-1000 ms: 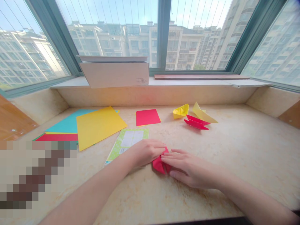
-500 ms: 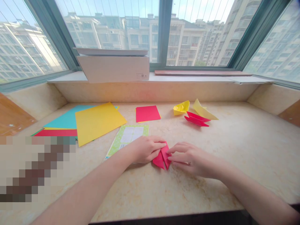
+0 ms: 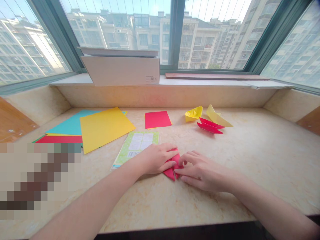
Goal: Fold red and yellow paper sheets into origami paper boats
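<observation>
A small folded piece of red paper (image 3: 170, 173) lies on the stone counter between my hands, its two flaps meeting along a slit. From the left, my left hand (image 3: 160, 159) presses it down, fingers across its upper left part. On the other side my right hand (image 3: 196, 170) grips the right flap between thumb and fingers. Much of the paper is hidden under the fingers. Just behind my left forearm rests a green and white printed packet (image 3: 133, 145), partly covered by the arm.
Large coloured sheets, a yellow one (image 3: 105, 128) on top, lie at left. Behind the hands is a small red square sheet (image 3: 158, 120). Folded yellow (image 3: 193, 114), pale yellow (image 3: 217, 116) and red (image 3: 210, 126) paper shapes stand back right. A white box (image 3: 122, 70) sits on the sill.
My right thumb and fingers have shifted left over the red paper, covering more of its right flap. My left hand stays pressed on it, almost unmoved.
</observation>
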Available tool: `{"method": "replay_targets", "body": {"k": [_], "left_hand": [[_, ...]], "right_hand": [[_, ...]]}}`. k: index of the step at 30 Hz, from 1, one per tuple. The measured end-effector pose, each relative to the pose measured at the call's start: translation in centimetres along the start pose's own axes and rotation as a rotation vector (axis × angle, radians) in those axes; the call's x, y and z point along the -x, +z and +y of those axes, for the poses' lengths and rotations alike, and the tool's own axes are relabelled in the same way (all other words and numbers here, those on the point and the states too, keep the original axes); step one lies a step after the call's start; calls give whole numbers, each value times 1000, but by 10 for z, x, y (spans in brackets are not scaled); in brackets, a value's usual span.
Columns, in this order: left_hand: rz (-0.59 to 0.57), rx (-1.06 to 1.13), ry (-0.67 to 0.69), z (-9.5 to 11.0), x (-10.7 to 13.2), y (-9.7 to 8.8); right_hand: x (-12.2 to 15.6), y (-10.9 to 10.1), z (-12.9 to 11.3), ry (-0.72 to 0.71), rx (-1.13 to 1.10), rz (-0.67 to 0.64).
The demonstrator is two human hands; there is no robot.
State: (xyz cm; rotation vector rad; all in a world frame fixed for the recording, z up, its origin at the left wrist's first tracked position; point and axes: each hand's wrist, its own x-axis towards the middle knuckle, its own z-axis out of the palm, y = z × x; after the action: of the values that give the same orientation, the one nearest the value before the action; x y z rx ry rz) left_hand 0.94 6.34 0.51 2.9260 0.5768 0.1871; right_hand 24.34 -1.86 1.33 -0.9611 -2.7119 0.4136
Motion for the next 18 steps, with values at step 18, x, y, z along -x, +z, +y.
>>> {"method": "replay_targets", "body": {"k": [18], "left_hand": [[84,99,148,-18,11,-19]], "right_hand": [[-5,11,11,10,-181,104]]}}
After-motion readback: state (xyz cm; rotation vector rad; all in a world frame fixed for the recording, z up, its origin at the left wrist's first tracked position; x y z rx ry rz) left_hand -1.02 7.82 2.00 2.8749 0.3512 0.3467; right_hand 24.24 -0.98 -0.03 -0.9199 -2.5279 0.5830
